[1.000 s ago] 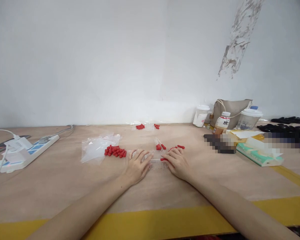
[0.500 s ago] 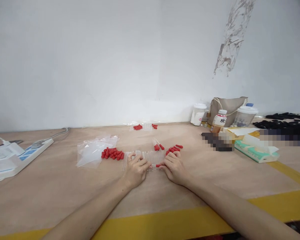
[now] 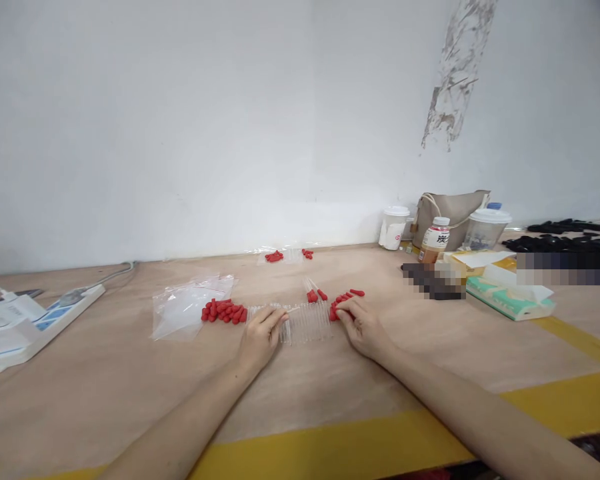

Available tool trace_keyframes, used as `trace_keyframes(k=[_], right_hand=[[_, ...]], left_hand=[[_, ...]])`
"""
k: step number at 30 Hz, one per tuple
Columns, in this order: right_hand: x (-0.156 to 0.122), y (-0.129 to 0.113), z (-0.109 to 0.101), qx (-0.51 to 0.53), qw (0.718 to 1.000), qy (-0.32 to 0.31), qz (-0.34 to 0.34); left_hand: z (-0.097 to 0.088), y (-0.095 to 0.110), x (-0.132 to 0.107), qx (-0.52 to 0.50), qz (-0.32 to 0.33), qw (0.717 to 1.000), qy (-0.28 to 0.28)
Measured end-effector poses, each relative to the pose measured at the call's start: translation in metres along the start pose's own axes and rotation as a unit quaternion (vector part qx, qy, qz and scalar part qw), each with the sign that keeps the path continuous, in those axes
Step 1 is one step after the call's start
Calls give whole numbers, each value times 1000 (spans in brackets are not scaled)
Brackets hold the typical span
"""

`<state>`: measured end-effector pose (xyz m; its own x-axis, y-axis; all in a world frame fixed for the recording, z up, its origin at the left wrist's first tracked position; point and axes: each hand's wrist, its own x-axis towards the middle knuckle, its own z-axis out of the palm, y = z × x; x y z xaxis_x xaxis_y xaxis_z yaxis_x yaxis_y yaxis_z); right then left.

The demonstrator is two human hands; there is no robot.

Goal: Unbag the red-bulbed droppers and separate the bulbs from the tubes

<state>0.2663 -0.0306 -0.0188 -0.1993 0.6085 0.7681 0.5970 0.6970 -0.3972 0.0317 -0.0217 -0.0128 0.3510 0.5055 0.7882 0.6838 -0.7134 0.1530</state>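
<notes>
A row of clear plastic tubes (image 3: 305, 321) lies side by side on the wooden table. My left hand (image 3: 259, 338) rests on the left part of the row, its fingers curled over one tube. My right hand (image 3: 363, 327) sits at the right end of the row, fingertips pinched at a small pile of red caps (image 3: 345, 297). A bigger pile of red caps (image 3: 223, 311) lies just left of the tubes, next to clear plastic bags (image 3: 185, 303). Two capped tubes (image 3: 315, 292) lie just behind the row.
More red caps and tubes (image 3: 287, 254) lie near the wall. A white power strip (image 3: 30, 320) is at far left. At right stand cups (image 3: 393, 227), a bottle (image 3: 434, 241), a beige bag (image 3: 453, 212) and a tissue pack (image 3: 510, 300). Yellow tape (image 3: 330, 450) runs along the near edge.
My right hand moved from the tube row's near edge to the red caps at its right end. My left hand shifted slightly left on the tubes. The camera tilted a little.
</notes>
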Motion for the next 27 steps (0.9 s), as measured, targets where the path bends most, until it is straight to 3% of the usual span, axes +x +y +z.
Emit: trace_keyframes(k=[5,10,15,21,27], right_hand=[[16,35,-4,41,975,124,181],[21,71,-15,137,934,132,302],[17,88,-19,78,941,140,299],[16,90,-14,6,962,97,257],[16,88,-12,-20,963,74,257]], left_hand=[[5,-4,6,35,-37,999,-5],[9,-6,10,33,-14,999,10],[12,-2,9,25,5,1000,4],[16,3,4,-7,44,997,-64],[6,17,2,-61,25,989,-131]])
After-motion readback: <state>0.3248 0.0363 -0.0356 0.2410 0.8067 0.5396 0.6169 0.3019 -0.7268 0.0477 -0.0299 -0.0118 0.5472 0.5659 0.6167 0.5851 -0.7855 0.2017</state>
